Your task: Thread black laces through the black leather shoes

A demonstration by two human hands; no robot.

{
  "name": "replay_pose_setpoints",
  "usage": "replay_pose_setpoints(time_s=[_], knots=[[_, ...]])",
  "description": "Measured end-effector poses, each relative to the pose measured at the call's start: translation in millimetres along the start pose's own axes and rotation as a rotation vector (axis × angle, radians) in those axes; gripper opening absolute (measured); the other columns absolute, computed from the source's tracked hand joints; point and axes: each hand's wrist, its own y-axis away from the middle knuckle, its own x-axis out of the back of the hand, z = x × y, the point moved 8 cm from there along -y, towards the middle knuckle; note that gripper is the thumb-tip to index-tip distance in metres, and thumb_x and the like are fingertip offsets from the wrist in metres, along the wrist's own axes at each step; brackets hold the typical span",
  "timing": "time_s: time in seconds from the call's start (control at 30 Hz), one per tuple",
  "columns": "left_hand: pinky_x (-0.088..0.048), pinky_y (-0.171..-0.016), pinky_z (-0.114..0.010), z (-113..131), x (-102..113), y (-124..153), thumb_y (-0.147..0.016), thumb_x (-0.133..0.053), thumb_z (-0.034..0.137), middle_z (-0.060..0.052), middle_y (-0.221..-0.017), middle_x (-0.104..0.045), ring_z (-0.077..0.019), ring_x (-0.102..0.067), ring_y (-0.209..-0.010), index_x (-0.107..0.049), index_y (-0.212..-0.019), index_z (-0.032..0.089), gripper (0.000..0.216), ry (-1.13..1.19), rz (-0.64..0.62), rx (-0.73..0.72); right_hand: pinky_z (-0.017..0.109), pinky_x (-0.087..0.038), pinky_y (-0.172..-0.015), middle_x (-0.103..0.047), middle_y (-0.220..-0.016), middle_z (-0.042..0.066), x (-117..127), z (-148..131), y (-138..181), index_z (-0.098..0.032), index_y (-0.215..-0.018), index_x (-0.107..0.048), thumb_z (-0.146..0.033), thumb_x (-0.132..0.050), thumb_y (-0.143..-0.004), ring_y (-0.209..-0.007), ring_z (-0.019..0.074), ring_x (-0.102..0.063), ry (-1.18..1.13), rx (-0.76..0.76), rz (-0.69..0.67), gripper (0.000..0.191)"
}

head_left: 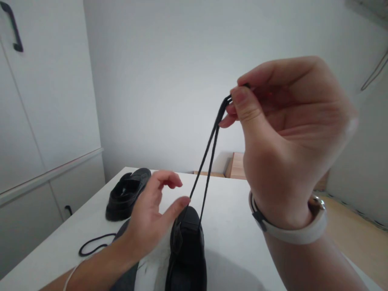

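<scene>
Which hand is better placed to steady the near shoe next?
Probably the left hand: it is open and low, close to the near shoe. The right hand is raised well above, busy pinching the lace.

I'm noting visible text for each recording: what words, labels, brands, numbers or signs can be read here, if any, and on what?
None can be read.
Far shoe: small pale marks inside, too small and blurred to tell whether they are lettering.
Near shoe: no readable text.
Wristband: no readable text.
</scene>
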Motion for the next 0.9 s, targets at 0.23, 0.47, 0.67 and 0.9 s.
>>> replay_pose_setpoints(time_s=[0.23, 0.47, 0.67, 0.9], knots=[[-0.053, -0.074, -0.027, 101.8, -7.4, -52.9, -0.090, -0.068, 0.028, 0.001, -0.086, -0.068, -0.0141, -0.064, -0.078, -0.066, -0.102, 0.023, 0.013, -0.142, 0.038, -0.307, 0.023, -0.059, -0.070, -0.061, -0.088, -0.002, -5.7, -13.0, 6.8, -0.017, -0.090, -0.059, -0.008, -0.058, -0.093, -0.078, 0.0103, -0.066, 0.045, -0.013, -0.080, 0.010], [-0.041, -0.049, -0.021, 120.4, -0.3, -61.9, -0.082, -0.076, 0.023, 0.008, -0.064, -0.059, -0.0070, -0.052, -0.055, -0.057, -0.079, 0.021, 0.019, -0.260, 0.209, -0.476, 0.030, -0.059, -0.078, -0.059, -0.096, 0.004, 3.3, -32.1, 18.8, -0.023, -0.110, -0.060, -0.045, -0.065, -0.091, -0.089, 0.0167, -0.065, 0.013, 0.044, -0.145, 0.029], [-0.050, -0.054, -0.022, 122.8, -2.6, -58.5, -0.086, -0.070, 0.022, 0.007, -0.073, -0.067, -0.0096, -0.062, -0.059, -0.063, -0.084, 0.025, 0.008, -0.307, 0.144, -0.381, 0.032, -0.058, -0.081, -0.059, -0.093, 0.002, 13.1, -10.5, 17.1, -0.026, -0.099, -0.062, -0.040, -0.062, -0.094, -0.088, 0.0180, -0.066, -0.116, -0.178, -0.172, 0.015], [-0.048, -0.048, -0.020, 35.6, 31.7, -70.1, -0.089, -0.063, 0.020, 0.000, -0.071, -0.066, -0.0103, -0.060, -0.056, -0.064, -0.086, 0.019, 0.004, 0.404, 0.103, 0.156, 0.016, -0.053, -0.061, -0.054, -0.090, -0.001, 77.6, 77.6, 51.8, -0.021, -0.081, -0.059, -0.020, -0.062, -0.091, -0.071, 0.0074, -0.057, -0.455, -0.708, 0.122, 0.011]])
